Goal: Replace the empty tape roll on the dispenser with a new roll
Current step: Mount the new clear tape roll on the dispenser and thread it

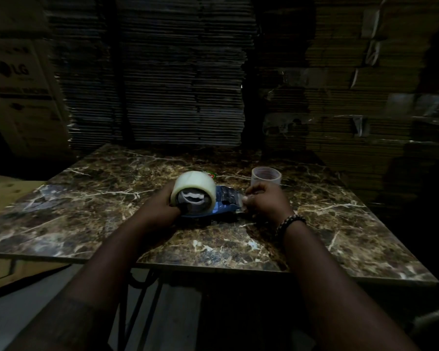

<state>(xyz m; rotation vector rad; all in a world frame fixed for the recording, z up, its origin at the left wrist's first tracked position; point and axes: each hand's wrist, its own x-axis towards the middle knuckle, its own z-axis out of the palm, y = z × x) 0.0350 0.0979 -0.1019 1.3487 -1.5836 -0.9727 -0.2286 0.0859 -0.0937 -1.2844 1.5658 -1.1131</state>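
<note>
Left hand (166, 200) is closed round the near-left side of the new roll (193, 192), fingers hidden behind it, steadying it where it sits on the dispenser (222, 202). That roll is full and pale, and its open core faces the camera with the dispenser's dark hub showing inside, so I judge it already seated. The dispenser, blue and lying on its side, rests on the table (340, 224) with its front end pointing right of the roll. Right of the roll again, the right hand (265, 200) is curled at the dispenser's front end, fingertips pinched on what looks like the clear tape end (243, 200); the light is poor and I cannot be sure how firm the pinch is. A bead bracelet (290, 222) sits on that wrist. Behind the right hand, and so right of the roll and further back, stands the empty roll (266, 176), upright, apart from the dispenser.

Step in hand, by my reading: the swap itself is done, and the loose end is being led through the front of the dispenser. Next move calls for holding the roll from turning too freely while the tape end is drawn flat toward the cutter, without letting it fold onto itself or stick to the frame
</note>
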